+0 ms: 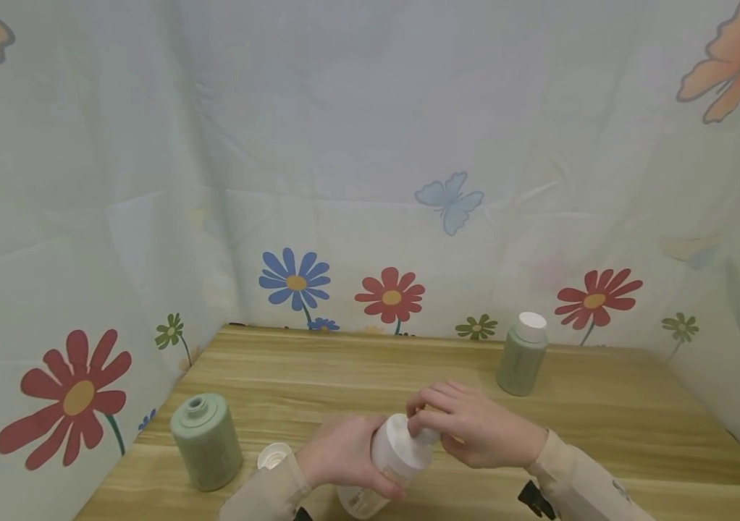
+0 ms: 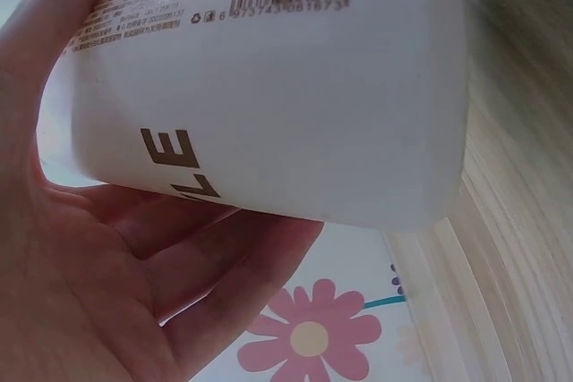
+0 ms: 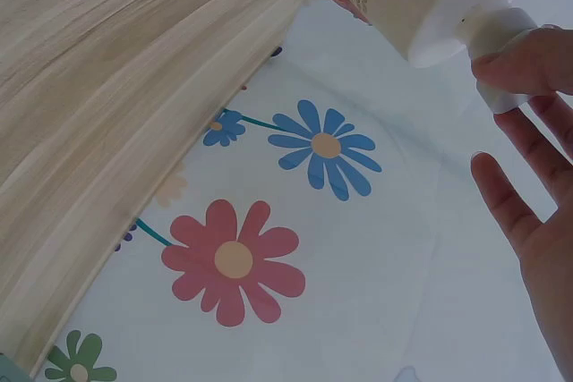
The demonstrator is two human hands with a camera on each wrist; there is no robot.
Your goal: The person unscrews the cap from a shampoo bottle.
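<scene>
My left hand [image 1: 344,452] grips a white bottle [image 1: 396,452] round its body, thumb on one side and fingers on the other. The bottle leans to the right, and its printed label with a barcode faces the left wrist view, where its side [image 2: 286,96] fills much of the picture. At the neck, my right hand [image 1: 484,427] pinches the white cap [image 3: 500,33] between thumb and fingers. The frames do not show whether the cap is tight or loose. A loose white cap [image 1: 274,454] lies on the table beside my left wrist.
An uncapped green bottle [image 1: 207,445] stands at the left of the wooden table [image 1: 357,369]. Farther back on the right stands another green bottle [image 1: 522,362] with a white cap. A curtain [image 1: 344,145] printed with flowers and butterflies hangs behind and along the sides.
</scene>
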